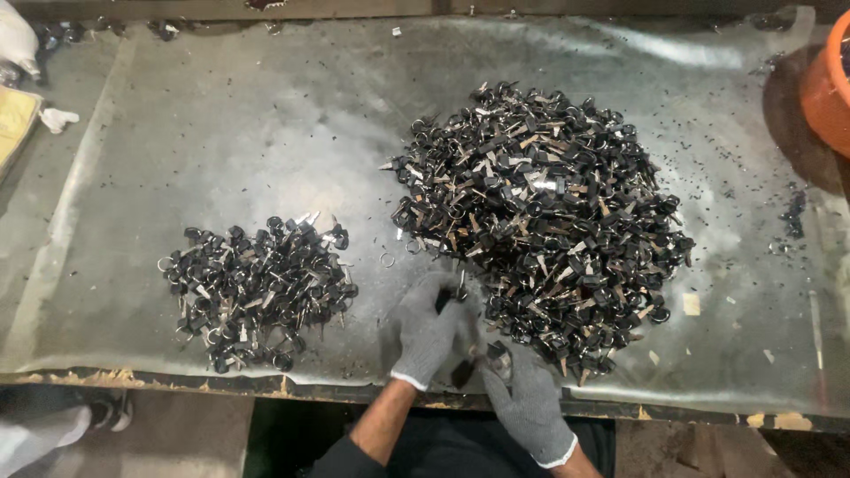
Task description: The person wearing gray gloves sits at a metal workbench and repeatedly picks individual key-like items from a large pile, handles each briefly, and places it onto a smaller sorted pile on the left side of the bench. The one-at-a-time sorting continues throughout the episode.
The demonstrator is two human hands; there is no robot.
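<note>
My left hand (431,329) and right hand (529,403) blur; fingers' closure unclear. Keys (489,354) at the bench (266,133) edge could slip off.

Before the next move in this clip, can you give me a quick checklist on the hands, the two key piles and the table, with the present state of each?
1. Both hands gloved: left hand and right hand wear grey knit gloves. Ok.
2. Keys in hand: dark pieces show between the two hands, but motion blur hides the grip. Cannot tell.
3. Piles kept apart: the small pile lies left of the large pile, with bare metal table sheet between them. Ok.
4. Stray parts: a loose ring lies between the piles and black specks are scattered to the right. Not ok.
5. Orange container stands at the right edge, apart from the piles. Ok.
</note>
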